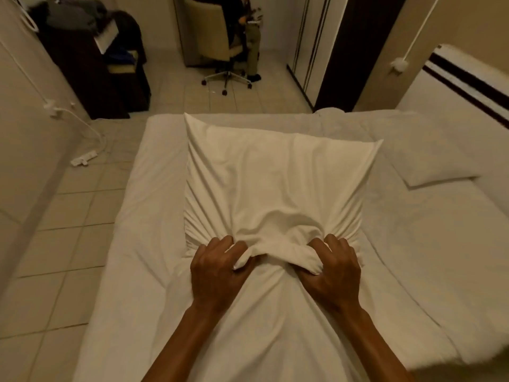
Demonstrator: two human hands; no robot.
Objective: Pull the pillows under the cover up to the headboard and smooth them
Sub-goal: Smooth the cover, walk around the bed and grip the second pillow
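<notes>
Both the left hand [217, 274] and the right hand [334, 271] are clenched tight on one bunched fold of the white cover [275, 252]. The pillow [275, 175] lies on the bed [143, 188] just beyond the fists, creases fanning towards them.

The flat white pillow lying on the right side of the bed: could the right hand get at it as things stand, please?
Probably not yet: the right hand is shut on the bunched white cover. Nothing lies between it and the flat white pillow.
</notes>
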